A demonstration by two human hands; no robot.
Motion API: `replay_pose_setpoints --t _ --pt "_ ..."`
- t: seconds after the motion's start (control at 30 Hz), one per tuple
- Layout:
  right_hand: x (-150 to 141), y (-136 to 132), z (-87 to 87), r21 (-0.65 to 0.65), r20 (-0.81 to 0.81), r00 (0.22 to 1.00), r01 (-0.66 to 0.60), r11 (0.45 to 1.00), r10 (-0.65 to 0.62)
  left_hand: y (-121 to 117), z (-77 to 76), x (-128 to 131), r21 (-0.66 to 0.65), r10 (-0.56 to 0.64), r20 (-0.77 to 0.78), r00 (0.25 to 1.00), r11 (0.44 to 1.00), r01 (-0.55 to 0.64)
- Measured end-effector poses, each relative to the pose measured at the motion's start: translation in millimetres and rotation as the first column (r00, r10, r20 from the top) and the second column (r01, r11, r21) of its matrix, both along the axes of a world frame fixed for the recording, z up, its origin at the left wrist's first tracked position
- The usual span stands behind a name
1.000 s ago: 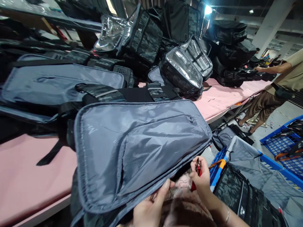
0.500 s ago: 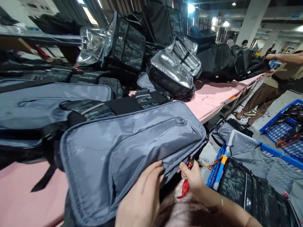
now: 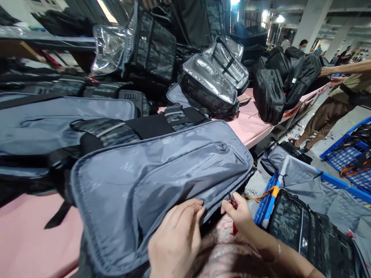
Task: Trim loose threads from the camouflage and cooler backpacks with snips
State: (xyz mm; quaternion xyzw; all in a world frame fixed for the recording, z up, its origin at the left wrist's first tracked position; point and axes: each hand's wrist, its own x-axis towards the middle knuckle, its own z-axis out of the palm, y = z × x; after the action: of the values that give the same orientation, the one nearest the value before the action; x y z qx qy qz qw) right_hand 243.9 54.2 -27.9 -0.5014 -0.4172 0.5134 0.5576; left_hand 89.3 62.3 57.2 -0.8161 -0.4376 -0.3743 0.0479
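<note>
The left hand [image 3: 177,235] pinches the near edge of the grey bag panel [image 3: 156,181], fingertips and thumb together on the cloth. Just right of it, beside the same edge, the right hand [image 3: 238,211] is closed around a small dark-and-red tool [image 3: 232,201]. The panel spreads beyond and leftward of the left hand, above the pink worktop [image 3: 37,231]. A blue crate [image 3: 268,206] stands right of the right hand.

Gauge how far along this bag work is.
Possibly done: camouflage bag in the blue crate. In hand: front gray-lined bag; left hand pinches its edge, right hand holds red-and-black snips close by. Probably left: second gray-lined bag, lying open behind. Finished count: can't tell.
</note>
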Motion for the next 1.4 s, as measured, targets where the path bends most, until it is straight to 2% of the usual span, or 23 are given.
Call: replay_pose_setpoints --t 0.13,0.23,0.37,0.5,0.63,0.9,1.0,1.07,1.17,1.23,1.33,1.4 --pt "10.4 -7.0 -2.3 -0.040 0.119 0.991 -0.064 0.997 0.068 1.4 0.5 -4.2 -0.112 0.055 0.057 0.997 0.992 -0.049" --pt "15.1 -12.9 3.4 -0.071 0.209 0.971 -0.099 0.993 0.112 1.9 -0.4 -10.5 -0.170 0.008 0.065 0.998 0.985 0.004" --pt "17.7 -21.9 19.9 0.049 0.470 0.872 -0.180 0.982 0.136 3.1 -1.7 -22.0 -0.128 -0.085 -0.021 0.996 0.988 0.082" --pt "9.0 -27.2 21.5 0.215 0.693 0.721 -0.170 0.962 -0.028 4.9 -0.2 -29.1 -0.111 -0.091 -0.091 0.992 0.991 0.081" --pt "-6.0 -27.5 11.8 0.294 0.780 0.597 -0.083 0.952 -0.188 6.6 1.2 -29.1 -0.117 -0.088 -0.078 0.993 0.990 0.078" --pt "-10.6 -28.3 8.3 0.349 0.816 0.520 -0.093 0.933 -0.253 8.2 1.6 -29.5 -0.128 -0.103 -0.042 0.994 0.987 0.097" --pt "-11.8 -26.7 9.4 0.309 0.812 0.556 -0.152 0.939 -0.177 8.0 1.0 -29.2 -0.128 -0.100 -0.038 0.994 0.987 0.094" --pt "-12.0 -24.6 10.5 0.279 0.755 0.650 -0.206 0.938 -0.082 8.1 1.2 -29.0 -0.125 -0.101 -0.039 0.994 0.988 0.095" --pt "-11.3 -21.5 10.2 0.213 0.528 0.845 -0.225 0.951 0.082 8.3 4.6 -29.3 -0.130 -0.113 -0.042 0.993 0.986 0.107" --pt "-11.7 -20.6 8.7 0.113 0.321 0.931 -0.220 0.969 0.174 8.0 8.8 -29.9 -0.144 -0.124 -0.036 0.992 0.982 0.118" --pt "-15.4 -21.5 6.5 0.029 0.068 0.970 -0.234 0.972 0.232 6.2 13.7 -30.8 -0.176 -0.140 -0.036 0.990 0.976 0.131" --pt "-18.9 -23.1 6.5 0.015 -0.006 0.975 -0.220 0.975 0.220 4.5 13.2 -29.9 -0.164 -0.159 -0.075 0.984 0.976 0.145"
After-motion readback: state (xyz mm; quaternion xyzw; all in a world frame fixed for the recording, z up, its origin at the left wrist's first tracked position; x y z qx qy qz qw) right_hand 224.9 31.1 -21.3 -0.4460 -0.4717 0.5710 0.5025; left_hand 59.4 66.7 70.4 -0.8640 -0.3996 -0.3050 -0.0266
